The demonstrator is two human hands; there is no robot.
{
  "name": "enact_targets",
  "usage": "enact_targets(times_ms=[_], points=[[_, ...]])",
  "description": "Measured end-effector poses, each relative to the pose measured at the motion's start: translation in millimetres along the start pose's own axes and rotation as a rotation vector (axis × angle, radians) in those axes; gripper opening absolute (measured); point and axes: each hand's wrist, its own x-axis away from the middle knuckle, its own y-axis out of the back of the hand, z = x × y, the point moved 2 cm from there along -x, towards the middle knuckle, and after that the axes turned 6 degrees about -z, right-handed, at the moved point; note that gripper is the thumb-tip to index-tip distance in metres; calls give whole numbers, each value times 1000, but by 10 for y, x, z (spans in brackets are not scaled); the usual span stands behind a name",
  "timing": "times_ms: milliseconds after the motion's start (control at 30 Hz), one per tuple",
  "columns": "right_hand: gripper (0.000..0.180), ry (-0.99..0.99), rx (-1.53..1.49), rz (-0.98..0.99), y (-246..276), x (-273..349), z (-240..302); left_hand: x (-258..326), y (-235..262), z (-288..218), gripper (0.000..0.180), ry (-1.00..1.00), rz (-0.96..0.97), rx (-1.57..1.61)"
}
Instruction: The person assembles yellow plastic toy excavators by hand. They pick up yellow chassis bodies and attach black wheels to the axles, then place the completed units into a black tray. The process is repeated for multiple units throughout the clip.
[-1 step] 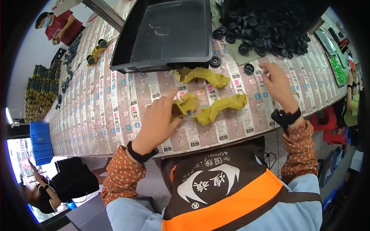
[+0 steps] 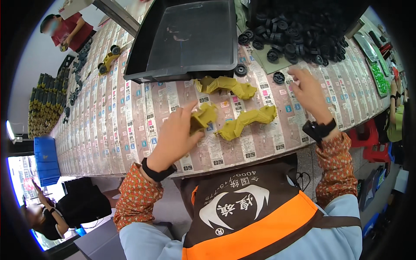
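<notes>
My left hand [image 2: 177,134] is closed on a yellow plastic toy car body [image 2: 204,116], thumb below and fingers above; the palm side is hidden. Just right of it, a second yellow car body [image 2: 247,123] lies on the table. A third body [image 2: 227,86] lies farther off, close to the black tray. My right hand [image 2: 310,92] hovers open over the table, fingertips beside a loose black wheel [image 2: 278,78]. Nothing shows in its fingers. Another black wheel [image 2: 241,69] lies at the tray's right corner.
A large black tray [image 2: 182,71] occupies the table's far middle. To its right is a heap of black wheels [image 2: 299,43]. A yellow toy car with wheels [image 2: 108,60] stands at far left, near stacked yellow-and-black parts [image 2: 47,99]. Other people work around the table.
The yellow car body in my left hand has turned and shifted slightly left. My right hand has moved a little toward the loose wheel.
</notes>
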Motion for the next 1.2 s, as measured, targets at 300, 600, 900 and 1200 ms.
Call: enact_targets(times_ms=[300,600,900,1200], points=[[39,214,125,81,-405,-258,-104,112,321,-222,86,245,50,1427],[44,72,-143,169,-362,-43,-65,296,-281,-404,59,352,142,2055],[23,159,-74,166,-347,202,167,295,-365,-596,65,435,-71,1737],[29,-18,-683,172,-93,602,1156,411,-368,-753,75,370,-11,1340]])
